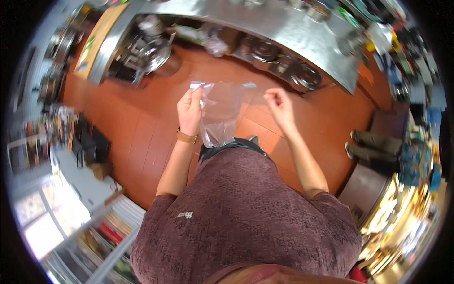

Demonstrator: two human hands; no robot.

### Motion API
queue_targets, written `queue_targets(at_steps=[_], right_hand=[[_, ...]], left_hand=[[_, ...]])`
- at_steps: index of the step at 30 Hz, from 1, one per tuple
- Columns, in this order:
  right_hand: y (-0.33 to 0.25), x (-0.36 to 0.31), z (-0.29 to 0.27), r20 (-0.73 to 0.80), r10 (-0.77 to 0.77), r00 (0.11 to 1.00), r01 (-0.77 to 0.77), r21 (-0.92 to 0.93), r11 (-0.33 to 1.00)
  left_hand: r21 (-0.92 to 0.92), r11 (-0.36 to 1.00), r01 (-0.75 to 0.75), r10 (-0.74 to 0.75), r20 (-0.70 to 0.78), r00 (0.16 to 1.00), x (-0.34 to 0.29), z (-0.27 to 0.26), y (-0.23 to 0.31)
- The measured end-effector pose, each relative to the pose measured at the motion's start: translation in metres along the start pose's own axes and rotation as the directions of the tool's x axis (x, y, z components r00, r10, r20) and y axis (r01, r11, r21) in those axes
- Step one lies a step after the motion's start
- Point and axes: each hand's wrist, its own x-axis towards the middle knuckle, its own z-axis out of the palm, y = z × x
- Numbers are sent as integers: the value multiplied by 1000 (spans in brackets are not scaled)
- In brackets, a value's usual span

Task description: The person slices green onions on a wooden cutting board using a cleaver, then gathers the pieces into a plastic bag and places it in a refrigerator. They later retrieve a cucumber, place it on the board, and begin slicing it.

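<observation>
A clear plastic bag (221, 113) hangs in front of my waist. Its upper left edge is pinched in my left hand (190, 111), thumb on top. The bag's lower end reaches down to my waist, and light glints off its creases. To the right of the bag, my right hand (282, 109) is raised with thumb and fingers drawn together. It is nearest the bag's upper right corner, with a gap between. Whether a thin bit of clear plastic sits in those right fingertips cannot be made out.
Ahead runs a steel worktable (265, 23) with metal pots (305, 78) on its lower shelf. A large steel bowl (153, 52) stands at the far left. Another person's legs (376, 144) show at the right, near a grey box-like block (362, 191). The floor (137, 118) is reddish tile.
</observation>
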Motion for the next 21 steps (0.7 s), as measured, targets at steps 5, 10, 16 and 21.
queue_targets(at_steps=[5,10,16,21], right_hand=[[-162,24,155,428,-512,745,627,-187,756],[-143,43,358,871,-251,422,534,-15,846],[-134,-3,567,928,17,373,277,-129,952],[-123,-5,702,909,56,413,-54,-36,998]], left_hand=[[-26,999,-43,41,-79,996,-19,-136,4],[174,966,-191,220,-169,961,-21,-288,13],[160,987,-13,55,-264,963,-25,-490,17],[259,962,-83,199,-466,862,17,-613,12]])
